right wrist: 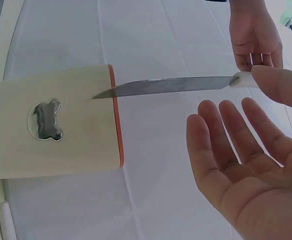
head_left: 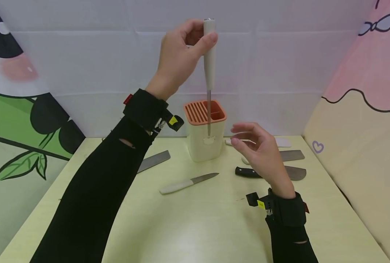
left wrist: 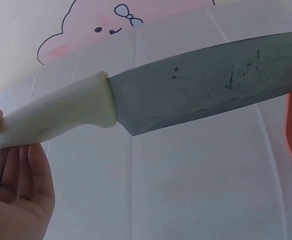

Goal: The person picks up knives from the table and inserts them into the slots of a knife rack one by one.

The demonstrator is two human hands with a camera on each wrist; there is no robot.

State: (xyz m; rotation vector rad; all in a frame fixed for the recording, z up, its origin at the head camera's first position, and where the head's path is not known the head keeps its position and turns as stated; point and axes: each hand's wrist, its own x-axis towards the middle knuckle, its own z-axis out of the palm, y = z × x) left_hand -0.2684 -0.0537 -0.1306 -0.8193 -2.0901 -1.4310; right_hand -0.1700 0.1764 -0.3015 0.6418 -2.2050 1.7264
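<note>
The knife [head_left: 209, 77] is held point-down before the block [head_left: 198, 144], pinched by left fingers [head_left: 210, 38]; right fingers [right wrist: 198, 145] are held apart.

Pale wall [head_left: 274, 73] behind yellowish table [head_left: 188, 226]

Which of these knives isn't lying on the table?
The white-handled knife the left hand holds up by its handle, blade pointing down; the other knives lie on the table.
</note>
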